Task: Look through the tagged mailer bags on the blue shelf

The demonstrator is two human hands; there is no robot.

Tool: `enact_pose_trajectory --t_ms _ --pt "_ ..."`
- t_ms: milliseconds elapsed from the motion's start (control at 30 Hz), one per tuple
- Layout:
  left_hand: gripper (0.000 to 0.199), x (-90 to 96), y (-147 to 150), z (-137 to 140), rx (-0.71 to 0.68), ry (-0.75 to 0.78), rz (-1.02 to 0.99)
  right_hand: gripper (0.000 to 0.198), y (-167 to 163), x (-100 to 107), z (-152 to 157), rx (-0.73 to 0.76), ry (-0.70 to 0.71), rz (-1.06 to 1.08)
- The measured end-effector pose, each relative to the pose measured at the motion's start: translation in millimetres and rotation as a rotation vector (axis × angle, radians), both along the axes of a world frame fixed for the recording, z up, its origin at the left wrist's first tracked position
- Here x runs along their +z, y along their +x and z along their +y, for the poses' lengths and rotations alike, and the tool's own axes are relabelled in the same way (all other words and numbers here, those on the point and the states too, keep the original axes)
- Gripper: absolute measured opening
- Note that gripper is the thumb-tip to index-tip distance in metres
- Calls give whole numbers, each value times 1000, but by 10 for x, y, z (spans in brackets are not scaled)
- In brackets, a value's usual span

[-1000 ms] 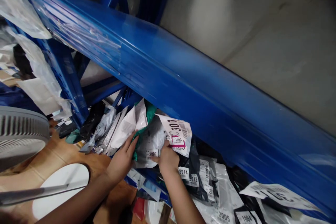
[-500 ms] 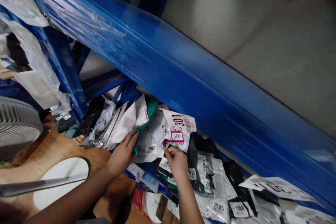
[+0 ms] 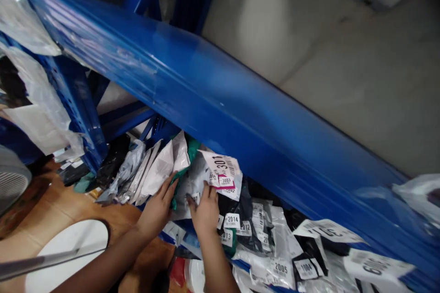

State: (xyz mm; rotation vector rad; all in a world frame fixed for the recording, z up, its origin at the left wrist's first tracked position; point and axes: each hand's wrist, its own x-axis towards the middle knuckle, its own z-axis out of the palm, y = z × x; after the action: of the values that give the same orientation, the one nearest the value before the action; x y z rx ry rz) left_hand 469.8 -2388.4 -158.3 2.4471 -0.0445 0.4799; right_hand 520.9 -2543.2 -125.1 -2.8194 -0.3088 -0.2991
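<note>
My left hand (image 3: 158, 203) lies with its fingers stretched along a green plastic mailer (image 3: 181, 175), beside white mailers (image 3: 161, 171) leaning in the row. Close by, my right hand (image 3: 205, 208) rests over a grey mailer (image 3: 187, 187), thumb and fingers apart and partly covering its number label (image 3: 196, 198). Just past the right fingertips are a label reading 3003 (image 3: 226, 180) with a pink edge and a large tag reading 301 (image 3: 220, 162). Below right of that hand, dark mailers carry the labels 2014 (image 3: 232, 220) and 2012 (image 3: 245, 227).
A blue rack beam (image 3: 220, 100) runs diagonally above the packages. Further right are a see-through mailer labelled 2005 (image 3: 281, 267), a label 1004 (image 3: 305, 268) and hanging paper tags (image 3: 376, 265). A fan (image 3: 12, 181) and a white round base (image 3: 72, 247) stand at left.
My right hand has moved left from the pink-edged label to the grey mailer, and its fingers have opened out of a pinch. My left hand stays at the green mailer.
</note>
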Motion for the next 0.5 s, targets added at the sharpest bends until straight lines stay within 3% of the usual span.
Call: enact_pose_trajectory --t_ms 67,267,367,500 --pt "91 -5 10 -10 18 27 14 44 48 -71 144 -41 4 54" --pt "83 3 95 -191 -39 113 56 34 266 -148 299 -42 301 39" --pt "83 22 127 -331 -136 158 110 28 311 -16 164 -83 309 70" --pt "81 75 138 -451 -42 234 198 33 460 282 -120 -243 200 21"
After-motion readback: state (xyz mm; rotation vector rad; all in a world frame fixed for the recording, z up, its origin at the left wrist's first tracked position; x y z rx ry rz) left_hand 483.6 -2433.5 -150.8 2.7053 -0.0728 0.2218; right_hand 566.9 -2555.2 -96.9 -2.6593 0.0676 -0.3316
